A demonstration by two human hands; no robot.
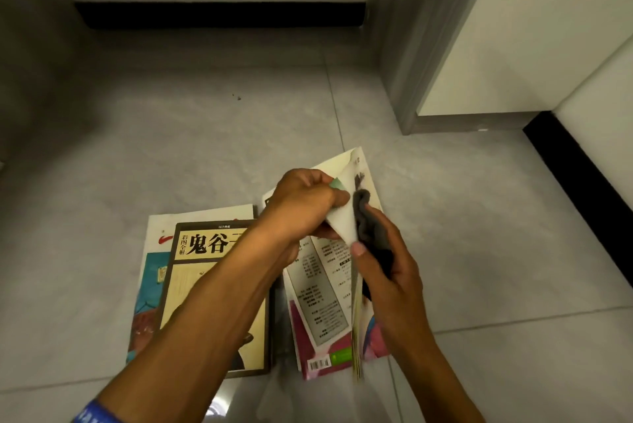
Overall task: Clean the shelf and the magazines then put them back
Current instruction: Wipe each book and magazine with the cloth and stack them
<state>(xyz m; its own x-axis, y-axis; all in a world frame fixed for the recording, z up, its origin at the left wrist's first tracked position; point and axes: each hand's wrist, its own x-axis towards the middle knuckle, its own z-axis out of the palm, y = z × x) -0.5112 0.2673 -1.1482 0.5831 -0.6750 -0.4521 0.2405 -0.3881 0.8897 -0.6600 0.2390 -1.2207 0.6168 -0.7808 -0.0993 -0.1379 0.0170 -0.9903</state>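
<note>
Your left hand [303, 203] reaches in from the near left, forearm bare, a blue band at the wrist, its fingers curled and pinching a raised page [342, 224]. Your right hand [387, 268] comes in from the near right, thumb up, fingers wrapped around a dark cloth [371, 234] just beside the left.

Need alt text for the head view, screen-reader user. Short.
Two bare hands work over a grey tiled floor: the left hand holds up pages of an open magazine while the right hand presses a dark grey cloth inside it. Two more magazines lie stacked on the floor to the left.
</note>
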